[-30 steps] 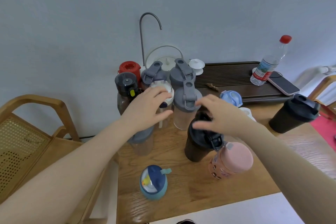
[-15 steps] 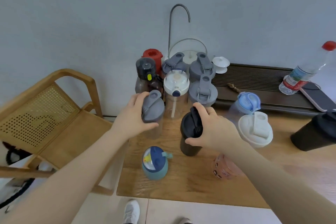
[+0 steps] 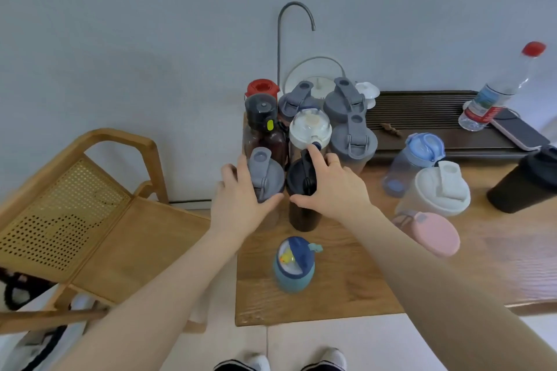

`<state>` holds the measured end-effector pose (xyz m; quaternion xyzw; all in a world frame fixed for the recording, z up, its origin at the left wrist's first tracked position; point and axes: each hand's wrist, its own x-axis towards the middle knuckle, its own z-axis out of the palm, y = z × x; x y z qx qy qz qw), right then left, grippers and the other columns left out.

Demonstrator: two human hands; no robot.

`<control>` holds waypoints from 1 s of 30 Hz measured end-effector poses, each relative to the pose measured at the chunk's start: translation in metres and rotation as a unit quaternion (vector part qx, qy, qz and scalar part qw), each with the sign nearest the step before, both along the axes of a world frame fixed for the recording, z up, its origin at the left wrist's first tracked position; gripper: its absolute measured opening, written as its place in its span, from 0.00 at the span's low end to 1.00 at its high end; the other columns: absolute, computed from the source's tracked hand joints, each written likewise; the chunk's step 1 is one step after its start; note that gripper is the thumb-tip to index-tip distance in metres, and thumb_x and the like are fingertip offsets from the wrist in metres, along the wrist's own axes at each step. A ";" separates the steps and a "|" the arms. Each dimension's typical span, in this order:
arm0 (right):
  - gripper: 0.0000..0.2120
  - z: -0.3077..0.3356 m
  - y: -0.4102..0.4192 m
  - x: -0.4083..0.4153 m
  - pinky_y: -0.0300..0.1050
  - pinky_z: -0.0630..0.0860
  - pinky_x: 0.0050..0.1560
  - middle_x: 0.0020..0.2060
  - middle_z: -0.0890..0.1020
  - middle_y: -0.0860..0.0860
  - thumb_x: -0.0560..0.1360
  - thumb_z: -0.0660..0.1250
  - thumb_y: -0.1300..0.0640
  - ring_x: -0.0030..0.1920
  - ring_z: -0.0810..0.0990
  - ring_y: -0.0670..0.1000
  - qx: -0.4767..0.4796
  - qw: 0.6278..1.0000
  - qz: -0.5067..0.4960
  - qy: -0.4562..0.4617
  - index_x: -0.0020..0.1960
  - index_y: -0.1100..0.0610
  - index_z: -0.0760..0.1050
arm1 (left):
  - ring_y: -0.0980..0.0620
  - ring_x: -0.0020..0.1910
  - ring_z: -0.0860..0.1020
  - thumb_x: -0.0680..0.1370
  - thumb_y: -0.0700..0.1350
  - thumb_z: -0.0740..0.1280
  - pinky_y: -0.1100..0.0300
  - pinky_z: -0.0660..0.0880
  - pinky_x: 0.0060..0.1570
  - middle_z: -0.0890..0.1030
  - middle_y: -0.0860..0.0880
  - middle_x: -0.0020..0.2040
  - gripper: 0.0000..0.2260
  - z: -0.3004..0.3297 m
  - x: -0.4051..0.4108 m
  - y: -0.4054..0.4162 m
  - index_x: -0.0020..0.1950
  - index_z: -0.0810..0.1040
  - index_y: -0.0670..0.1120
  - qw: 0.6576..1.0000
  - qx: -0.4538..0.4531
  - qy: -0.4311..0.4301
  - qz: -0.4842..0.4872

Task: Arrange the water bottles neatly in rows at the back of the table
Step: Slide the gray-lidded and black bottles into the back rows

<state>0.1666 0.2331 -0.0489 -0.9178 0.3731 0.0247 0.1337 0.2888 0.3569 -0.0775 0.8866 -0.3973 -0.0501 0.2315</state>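
Bottles stand packed at the back left of the wooden table (image 3: 346, 295): a red-capped one (image 3: 261, 88), a black-capped brown one (image 3: 261, 117), three grey-lidded ones (image 3: 352, 141) and a white-lidded one (image 3: 310, 126). My left hand (image 3: 241, 199) grips a grey-lidded bottle (image 3: 263, 173) in front of the brown one. My right hand (image 3: 331, 187) grips a dark bottle with a black lid (image 3: 301, 214) right beside it, in front of the white-lidded one. Loose bottles stand apart: a small blue one (image 3: 294, 265), a pink one (image 3: 434, 233), a white shaker (image 3: 437, 190), a light blue one (image 3: 419, 159).
A dark tea tray (image 3: 428, 105) lies along the back with a clear red-capped plastic bottle (image 3: 497, 93) and a phone (image 3: 518, 132). A black cup (image 3: 524, 184) stands at the right. A curved tap (image 3: 289, 39) and kettle rise behind the bottles. A wooden chair (image 3: 75, 205) stands left of the table.
Both hands have pushed their bottles back toward the group; the grey-lidded and dark bottles now stand close together just in front of the packed rows. The camera view has shifted.
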 end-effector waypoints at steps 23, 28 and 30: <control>0.47 -0.019 0.031 -0.015 0.55 0.61 0.70 0.76 0.54 0.57 0.70 0.67 0.42 0.74 0.58 0.59 -0.085 0.995 -0.034 -0.042 0.76 0.49 0.40 | 0.41 0.74 0.45 0.70 0.62 0.66 0.45 0.49 0.71 0.44 0.44 0.77 0.40 0.018 0.033 -0.007 0.74 0.49 0.51 0.957 0.062 -0.131 -0.251; 0.31 -0.009 0.008 -0.079 0.56 0.62 0.69 0.69 0.70 0.57 0.72 0.66 0.44 0.70 0.65 0.59 -0.156 0.979 -0.099 -0.082 0.70 0.56 0.64 | 0.45 0.59 0.72 0.69 0.61 0.61 0.51 0.72 0.55 0.75 0.43 0.62 0.29 0.031 0.002 -0.003 0.63 0.71 0.44 0.907 -0.083 -0.132 -0.391; 0.27 -0.013 -0.001 -0.109 0.54 0.64 0.66 0.66 0.71 0.56 0.72 0.64 0.42 0.67 0.67 0.58 -0.151 0.979 -0.134 -0.003 0.65 0.56 0.69 | 0.48 0.53 0.76 0.68 0.65 0.61 0.57 0.74 0.43 0.75 0.47 0.59 0.31 0.027 -0.013 0.008 0.62 0.71 0.46 0.900 -0.022 -0.097 -0.425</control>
